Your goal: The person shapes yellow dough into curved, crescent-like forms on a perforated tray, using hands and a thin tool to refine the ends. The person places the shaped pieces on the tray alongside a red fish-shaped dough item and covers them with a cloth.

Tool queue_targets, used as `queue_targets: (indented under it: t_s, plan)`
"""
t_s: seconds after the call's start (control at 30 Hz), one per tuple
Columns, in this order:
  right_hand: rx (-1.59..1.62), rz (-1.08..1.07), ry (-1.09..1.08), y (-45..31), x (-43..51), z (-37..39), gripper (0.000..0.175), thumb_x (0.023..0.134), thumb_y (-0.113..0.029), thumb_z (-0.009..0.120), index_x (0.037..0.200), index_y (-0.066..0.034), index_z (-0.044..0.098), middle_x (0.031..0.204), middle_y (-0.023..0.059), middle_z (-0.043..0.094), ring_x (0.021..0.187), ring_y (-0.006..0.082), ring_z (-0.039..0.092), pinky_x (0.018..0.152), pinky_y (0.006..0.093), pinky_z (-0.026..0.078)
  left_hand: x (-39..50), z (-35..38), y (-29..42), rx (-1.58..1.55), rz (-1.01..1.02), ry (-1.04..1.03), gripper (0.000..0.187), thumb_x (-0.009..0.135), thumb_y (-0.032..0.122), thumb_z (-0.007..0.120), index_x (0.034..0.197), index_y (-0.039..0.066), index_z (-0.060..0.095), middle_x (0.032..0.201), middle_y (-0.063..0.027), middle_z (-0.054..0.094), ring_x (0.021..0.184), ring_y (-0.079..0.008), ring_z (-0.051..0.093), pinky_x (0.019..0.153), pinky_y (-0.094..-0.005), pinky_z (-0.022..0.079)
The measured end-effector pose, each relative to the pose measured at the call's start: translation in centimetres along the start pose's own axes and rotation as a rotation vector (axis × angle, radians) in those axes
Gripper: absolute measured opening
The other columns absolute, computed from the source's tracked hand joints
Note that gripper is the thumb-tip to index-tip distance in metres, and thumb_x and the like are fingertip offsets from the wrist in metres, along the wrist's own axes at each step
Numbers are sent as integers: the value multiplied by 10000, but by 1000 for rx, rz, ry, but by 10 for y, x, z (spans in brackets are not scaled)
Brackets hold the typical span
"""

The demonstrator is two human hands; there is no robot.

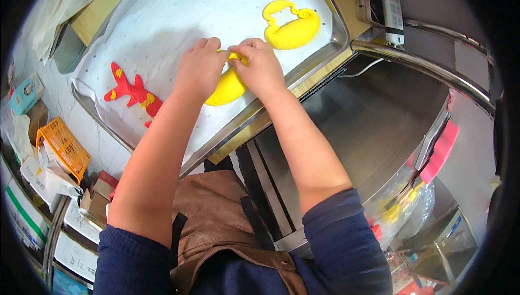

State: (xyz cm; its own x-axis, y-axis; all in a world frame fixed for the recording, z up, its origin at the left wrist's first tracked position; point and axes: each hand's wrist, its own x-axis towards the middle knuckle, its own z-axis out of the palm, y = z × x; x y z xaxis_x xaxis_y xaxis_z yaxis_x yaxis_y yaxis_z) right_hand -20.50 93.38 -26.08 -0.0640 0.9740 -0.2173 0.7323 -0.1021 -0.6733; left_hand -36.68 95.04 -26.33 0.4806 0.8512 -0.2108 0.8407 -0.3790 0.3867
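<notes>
Both my hands work at one yellow dough piece [226,88] near the front edge of a paper-lined metal tray [340,37]. Fingers of my left hand [202,69] pinch its upper end from the left. Opposite them, my right hand [260,65] grips the same end, and the fingertips hide most of it. The rounded lower body lies flat on the white paper [162,6]. Farther right rests a second yellow dough shape [294,31], a basket-like form with a curled handle. To the left lies a red dough figure with yellow patches [134,90], partly hidden by my left forearm.
A steel rail [422,67] and a power strip [393,17] stand at the right. A pink scalloped object [440,151] and clear plastic bags [418,209] hang below them. On the left are an orange plastic basket [65,149], a green bin [69,49] and several boxes.
</notes>
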Motion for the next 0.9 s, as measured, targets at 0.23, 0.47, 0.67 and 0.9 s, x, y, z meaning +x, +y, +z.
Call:
queue_targets:
  t_s: [0.23,0.47,0.67,0.9]
  plan:
    - [-13,87,40,-6,-3,4,262,820,-122,704,1076,-70,725,1060,92,631,1041,284,591,916,369,494,2,7,-5,-26,79,142,169,801,123,625,925,117,740,1075,-55,639,1052,-256,588,820,-395,507]
    - [34,50,152,-4,-5,-2,294,865,-148,681,1145,-57,681,1123,107,627,1107,273,576,946,354,484,1,1,-9,-213,42,127,256,802,110,686,1055,90,715,1141,-76,651,1118,-260,587,909,-381,496]
    - [543,253,450,10,-59,-20,223,964,-95,613,1169,-11,643,1071,78,653,1014,160,617,910,275,484,-37,-29,-46,-608,-466,309,342,890,143,680,1225,83,655,1165,-98,669,1097,-221,618,899,-322,493]
    - [815,459,369,-8,-143,3,223,1004,-77,551,1192,26,613,1102,64,655,1038,128,610,948,261,471,-114,-33,-33,-1395,-887,323,345,961,173,621,1231,-35,573,1076,-77,639,989,-162,607,870,-281,490]
